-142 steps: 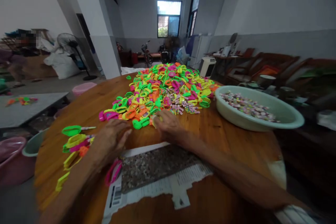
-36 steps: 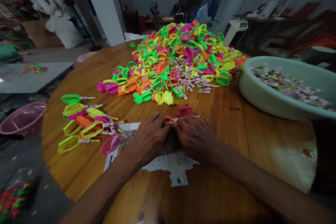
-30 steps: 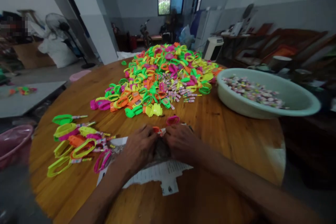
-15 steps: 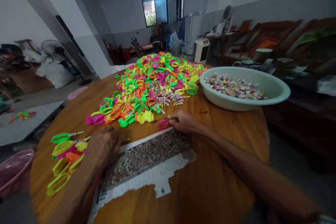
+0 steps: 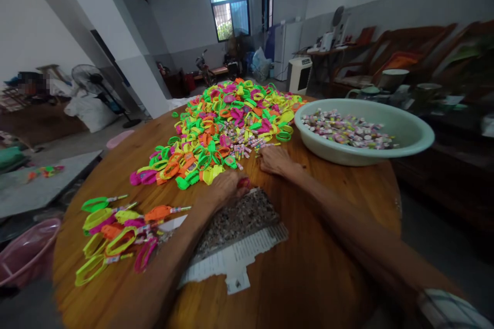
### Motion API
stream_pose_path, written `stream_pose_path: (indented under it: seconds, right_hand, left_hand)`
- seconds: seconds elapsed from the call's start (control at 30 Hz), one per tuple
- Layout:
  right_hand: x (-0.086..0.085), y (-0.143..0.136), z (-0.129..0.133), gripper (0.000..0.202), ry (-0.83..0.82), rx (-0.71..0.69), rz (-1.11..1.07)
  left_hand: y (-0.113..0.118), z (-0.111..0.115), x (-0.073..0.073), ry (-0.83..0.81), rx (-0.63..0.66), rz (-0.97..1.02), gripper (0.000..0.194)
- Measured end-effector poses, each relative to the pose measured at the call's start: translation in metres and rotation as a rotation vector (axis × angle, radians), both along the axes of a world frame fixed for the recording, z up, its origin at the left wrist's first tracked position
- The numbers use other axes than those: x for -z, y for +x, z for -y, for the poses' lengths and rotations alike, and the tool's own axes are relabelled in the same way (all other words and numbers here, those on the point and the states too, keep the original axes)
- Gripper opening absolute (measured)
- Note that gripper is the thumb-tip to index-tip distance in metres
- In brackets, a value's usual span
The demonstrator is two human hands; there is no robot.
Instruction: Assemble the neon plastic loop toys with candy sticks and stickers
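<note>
My left hand (image 5: 222,189) is closed at the far edge of a speckled stone slab (image 5: 241,218), fingertips on a pink plastic toy watch (image 5: 244,183) that they partly hide. Farther right, my right hand (image 5: 277,160) rests its curled fingers at the near side of some small wrapped candy rolls (image 5: 242,150); whatever is under the fingertips is hidden. Beyond both hands rises a heap of neon toy watches (image 5: 210,131) in green, yellow, orange and pink. To the left lie several toy watches with candy rolls attached, an orange one (image 5: 158,213) among them.
A pale green basin (image 5: 335,157) with many wrapped candy rolls stands at the right of the round wooden table (image 5: 309,272). Under the slab lies a torn printed sheet (image 5: 235,264). A pink tub (image 5: 29,247) is on the floor at the left.
My left hand has moved right to the pink toy watch; an orange watch with a candy roll now shows on the left. My right hand has left the pink watch and moved forward to the candy rolls.
</note>
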State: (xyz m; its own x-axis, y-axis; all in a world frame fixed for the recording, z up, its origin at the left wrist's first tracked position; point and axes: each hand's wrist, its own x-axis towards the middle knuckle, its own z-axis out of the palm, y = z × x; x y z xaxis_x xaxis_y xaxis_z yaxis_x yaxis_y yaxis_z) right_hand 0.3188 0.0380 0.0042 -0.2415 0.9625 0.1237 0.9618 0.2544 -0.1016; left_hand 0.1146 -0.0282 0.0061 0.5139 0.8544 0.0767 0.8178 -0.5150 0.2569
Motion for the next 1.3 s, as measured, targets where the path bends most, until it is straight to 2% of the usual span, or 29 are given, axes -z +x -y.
stream_pose_path:
  seconds: [0.17, 0.3, 0.37, 0.47, 0.53, 0.67, 0.77, 0.9, 1.13, 1.3]
  right_hand:
    - [-0.007, -0.003, -0.011, 0.033, -0.022, 0.069, -0.089]
    - [-0.006, -0.007, -0.006, 0.032, -0.01, 0.085, -0.146]
    - [-0.006, -0.008, 0.006, 0.029, 0.003, 0.045, -0.187]
    - [-0.006, -0.011, 0.039, 0.02, 0.007, -0.057, -0.253]
    - [-0.005, -0.014, 0.068, 0.016, 0.009, -0.179, -0.337]
    - [0.003, -0.023, 0.118, 0.01, 0.011, -0.446, -0.487]
    - [0.011, -0.03, 0.133, 0.012, 0.013, -0.501, -0.383]
    - [0.018, -0.035, 0.134, 0.013, 0.032, -0.509, -0.357]
    - [0.023, -0.04, 0.133, 0.011, 0.039, -0.589, -0.484]
    - [0.024, -0.041, 0.131, 0.014, 0.047, -0.618, -0.433]
  left_hand:
    - [-0.002, -0.008, 0.003, -0.003, -0.088, 0.099, 0.031]
    - [-0.014, 0.004, 0.007, -0.083, -0.085, 0.524, 0.044]
    - [-0.021, 0.015, 0.012, -0.144, -0.093, 0.726, 0.047]
    - [-0.027, 0.03, 0.021, -0.223, -0.155, 0.876, 0.047]
    - [-0.031, 0.04, 0.024, -0.231, -0.183, 0.939, 0.043]
    - [-0.044, 0.058, 0.02, -0.12, -0.148, 0.836, 0.039]
    - [-0.057, 0.07, 0.016, -0.003, -0.071, 0.637, 0.037]
    - [-0.07, 0.079, 0.021, 0.109, -0.01, 0.434, 0.031]
    - [-0.071, 0.08, 0.028, 0.118, 0.037, 0.477, 0.035]
    - [-0.071, 0.081, 0.027, 0.115, 0.051, 0.48, 0.038]
